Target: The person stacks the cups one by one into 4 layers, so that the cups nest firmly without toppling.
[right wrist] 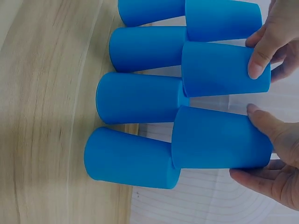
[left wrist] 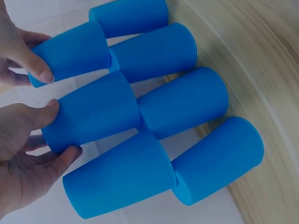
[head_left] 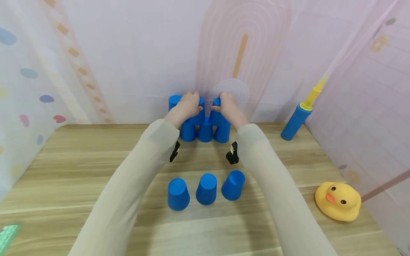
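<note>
Pale pink backdrop with a rainbow arch print rises behind the wooden table [head_left: 96, 170], and both my arms stretch far across it in beige sleeves, wrists level, hands side by side at the back wall.

My left hand [head_left: 187, 105] curls over an upper blue cup [head_left: 198, 115] of the cup pyramid [head_left: 205, 124], thumb on one side and fingertips on the other, gripping it; the left wrist view shows my thumb [left wrist: 46, 112] pressed on that cup's wall. My right hand [head_left: 228, 106] does the same with the neighbouring upper cup [head_left: 217, 115]; the right wrist view shows my thumb [right wrist: 264, 119] laid along its side and fingers beneath it. The two held cups sit on the second tier, each resting upside down across the gaps of three bottom cups that touch in a row against the wall. One more blue cup [head_left: 174, 101] shows just behind my left hand.

Nearer to me, three loose blue cups [head_left: 206, 188] stand upside down in a row, apart from each other, between my forearms. Far right, a blue balloon pump [head_left: 296, 121] with a yellow nozzle leans on the wall. Near right sits a yellow rubber duck [head_left: 337, 201]. A green toy brick [head_left: 8, 236] pokes in at the near left edge. Small black straps hang from both wrists. No brand, label or writing is readable on anything.
</note>
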